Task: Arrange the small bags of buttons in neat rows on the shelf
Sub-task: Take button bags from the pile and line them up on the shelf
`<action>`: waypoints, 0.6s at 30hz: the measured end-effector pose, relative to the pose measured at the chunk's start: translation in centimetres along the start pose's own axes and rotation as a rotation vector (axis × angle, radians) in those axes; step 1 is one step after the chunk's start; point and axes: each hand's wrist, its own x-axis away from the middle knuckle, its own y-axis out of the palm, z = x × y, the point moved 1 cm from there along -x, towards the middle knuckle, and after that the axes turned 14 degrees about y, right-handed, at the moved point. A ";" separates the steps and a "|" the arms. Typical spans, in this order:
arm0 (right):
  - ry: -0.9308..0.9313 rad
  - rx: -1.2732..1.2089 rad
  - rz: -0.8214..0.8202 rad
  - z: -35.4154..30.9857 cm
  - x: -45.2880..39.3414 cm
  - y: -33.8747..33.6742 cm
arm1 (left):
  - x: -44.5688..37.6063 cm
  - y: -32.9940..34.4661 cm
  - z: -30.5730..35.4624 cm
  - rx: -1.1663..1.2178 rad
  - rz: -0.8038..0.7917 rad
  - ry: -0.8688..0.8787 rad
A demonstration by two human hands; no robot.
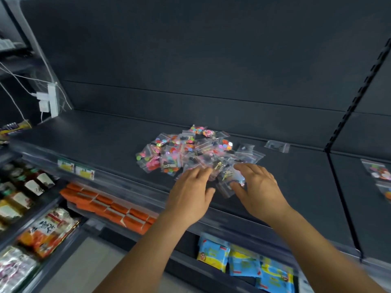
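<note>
A loose pile of small clear bags of coloured buttons point(186, 151) lies on the dark shelf point(105, 144). Both my hands reach into the near edge of the pile. My left hand point(190, 193) lies with its fingers stretched onto the bags. My right hand point(256, 187) has its fingers spread over bags with dark buttons, thumb against one bag. One single bag point(277, 146) lies apart at the back right. Two more bags point(378, 172) lie on the neighbouring shelf section at the right edge.
A black slotted upright point(347, 121) divides the shelf sections. A white power strip with cables point(51, 100) hangs at the left. Below are bottles point(31, 182), orange packs point(110, 206), noodle packs point(48, 231) and blue-yellow packets point(245, 263).
</note>
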 end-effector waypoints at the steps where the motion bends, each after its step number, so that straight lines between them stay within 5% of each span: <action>1: 0.011 -0.010 0.001 -0.6 -0.3 0.2 | 0.0 -0.1 -0.9 0.002 -0.004 -0.004; 18: -0.117 -0.039 -0.045 -7.8 -10.7 5.3 | -3.6 0.5 -13.2 -0.057 -0.043 -0.160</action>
